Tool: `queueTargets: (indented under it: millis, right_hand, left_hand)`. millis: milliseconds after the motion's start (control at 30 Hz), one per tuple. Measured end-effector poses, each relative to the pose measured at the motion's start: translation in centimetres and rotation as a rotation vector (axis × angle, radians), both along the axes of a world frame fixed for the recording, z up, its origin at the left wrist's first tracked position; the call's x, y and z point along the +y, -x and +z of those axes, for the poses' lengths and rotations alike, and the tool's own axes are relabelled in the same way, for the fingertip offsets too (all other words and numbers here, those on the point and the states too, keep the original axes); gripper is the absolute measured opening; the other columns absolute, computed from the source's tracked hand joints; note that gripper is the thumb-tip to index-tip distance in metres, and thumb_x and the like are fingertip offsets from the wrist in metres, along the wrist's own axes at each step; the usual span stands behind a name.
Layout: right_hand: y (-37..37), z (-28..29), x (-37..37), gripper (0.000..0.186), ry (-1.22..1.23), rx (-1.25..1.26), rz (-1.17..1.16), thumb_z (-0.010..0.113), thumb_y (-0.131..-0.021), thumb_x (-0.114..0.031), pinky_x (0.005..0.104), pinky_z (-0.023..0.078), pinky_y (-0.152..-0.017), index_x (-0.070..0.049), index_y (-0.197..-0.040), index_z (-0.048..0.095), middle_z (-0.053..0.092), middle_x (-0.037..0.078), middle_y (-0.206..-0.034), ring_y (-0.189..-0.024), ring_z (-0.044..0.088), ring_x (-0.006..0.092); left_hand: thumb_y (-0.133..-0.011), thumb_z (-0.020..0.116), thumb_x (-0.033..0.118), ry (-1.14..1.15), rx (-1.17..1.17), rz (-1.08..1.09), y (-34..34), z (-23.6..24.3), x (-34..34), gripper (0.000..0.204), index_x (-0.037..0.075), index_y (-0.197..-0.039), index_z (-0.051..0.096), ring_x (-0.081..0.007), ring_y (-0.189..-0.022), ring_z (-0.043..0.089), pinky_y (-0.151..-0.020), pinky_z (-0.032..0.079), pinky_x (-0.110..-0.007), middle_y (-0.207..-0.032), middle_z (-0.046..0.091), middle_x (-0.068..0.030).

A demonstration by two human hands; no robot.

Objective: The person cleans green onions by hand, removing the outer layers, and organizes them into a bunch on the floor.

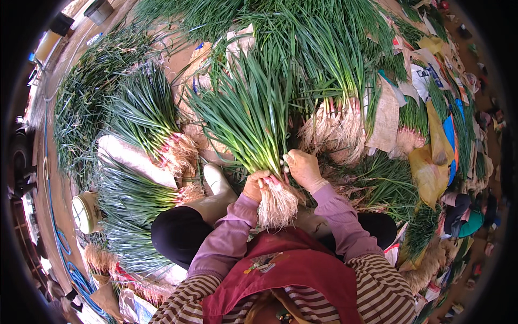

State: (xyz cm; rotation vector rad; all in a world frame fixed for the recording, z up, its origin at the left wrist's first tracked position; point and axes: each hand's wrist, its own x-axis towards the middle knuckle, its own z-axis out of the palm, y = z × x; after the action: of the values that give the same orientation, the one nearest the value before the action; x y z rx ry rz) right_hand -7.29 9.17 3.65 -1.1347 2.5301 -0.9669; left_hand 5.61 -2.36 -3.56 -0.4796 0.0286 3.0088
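Note:
My left hand [253, 184] grips a bunch of green onions [243, 124] just above its pale pink stem bases, with white roots [277, 205] hanging below. My right hand [301, 167] is at the right side of that bunch, its fingers closed beside the stems; what they hold is too small to make out. Both hands look covered in tan gloves. The bunch's long leaves fan upward and away from me, above my bent legs and white rubber boot [216, 178].
More onion bunches [334, 119] lie around me on sacks [380, 116] and bare ground. At left are a pale bucket [82, 213] and a blue hose [81, 275]. A loose leaf pile [91, 92] lies upper left. At far right is what looks like another person [458, 213].

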Motion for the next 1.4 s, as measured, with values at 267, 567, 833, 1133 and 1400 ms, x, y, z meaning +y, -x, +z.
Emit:
queueTargets:
  millis: [267,567,833,1133,1400]
  right_hand:
    - [6.9,-7.1,8.2,0.023,-0.322,0.227,-0.454,0.056,-0.087,-0.024,0.0429,0.048,-0.059,-0.004,-0.077,0.059,0.061,0.015,-0.070,-0.064,0.060,0.0342]
    - [8.6,-7.1,16.5,0.024,-1.112,-0.311,-0.033,0.061,-0.077,-0.018,0.0441,0.050,-0.080,0.001,-0.091,0.065,0.064,0.024,-0.092,-0.091,0.062,0.0386]
    - [9.0,-6.3,12.4,0.035,-0.748,-0.477,-0.509,0.062,-0.085,-0.029,0.0332,0.051,-0.066,0.001,-0.102,0.064,0.066,0.019,-0.093,-0.067,0.064,0.0248]
    - [19.9,1.9,6.0,0.029,-0.483,0.097,-0.708,0.051,-0.091,-0.021,0.0460,0.048,-0.078,-0.001,-0.109,0.059,0.065,0.018,-0.095,-0.085,0.063,0.0322]
    - [3.1,4.0,3.0,0.015,-0.476,-0.020,-0.078,0.059,-0.085,-0.019,0.0345,0.049,-0.060,-0.008,-0.094,0.063,0.061,0.011,-0.078,-0.068,0.061,0.0229]
  left_hand:
    - [-0.073,0.060,0.019,0.024,0.037,-0.030,0.3,2.2,0.5,0.051,-0.001,-0.119,0.051,-0.0335,-0.085,0.062,-0.078,0.051,-0.050,-0.101,0.061,-0.0174]
    - [-0.069,0.063,0.018,0.007,-0.008,-0.004,-0.3,3.2,0.2,0.052,-0.001,-0.116,0.055,-0.0318,-0.084,0.064,-0.076,0.052,-0.050,-0.103,0.064,-0.0189]
    - [-0.070,0.062,0.019,0.002,0.247,0.171,-0.6,5.4,-0.8,0.052,-0.001,-0.116,0.048,-0.0255,-0.083,0.054,-0.079,0.051,-0.044,-0.090,0.055,-0.0123]
    - [-0.068,0.064,0.015,0.103,0.108,0.101,1.2,4.9,-1.0,0.058,-0.007,-0.119,0.047,-0.0391,-0.083,0.063,-0.081,0.052,-0.052,-0.101,0.060,-0.0254]
    - [-0.071,0.061,0.021,0.079,0.071,0.058,1.8,3.4,0.4,0.063,-0.001,-0.128,0.044,-0.0374,-0.101,0.058,-0.089,0.048,-0.050,-0.120,0.054,-0.0248]
